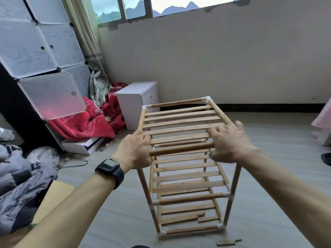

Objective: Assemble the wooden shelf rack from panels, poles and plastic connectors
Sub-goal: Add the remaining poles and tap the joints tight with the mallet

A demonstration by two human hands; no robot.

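A wooden shelf rack (pixel 186 178) stands upright on the floor in front of me, with three slatted tiers joined by poles and white plastic connectors (pixel 226 195). My left hand (pixel 134 151) grips the near left corner of the top slatted panel (pixel 179 115), fingers curled over its edge. My right hand (pixel 231 142) holds the near right corner, fingers spread over the slats and thumb under the front pole (pixel 180 149). The bottom panel (pixel 189 216) has a broken slat near its right side.
A white plastic cube cabinet (pixel 35 51) stands at the left with a red blanket (pixel 84 122) beneath it. A small white box (pixel 138 102) sits behind the rack by the wall. Grey clothing (pixel 18 185) and cardboard (pixel 53 197) lie at lower left. Wood scraps (pixel 225 242) lie by the rack's foot.
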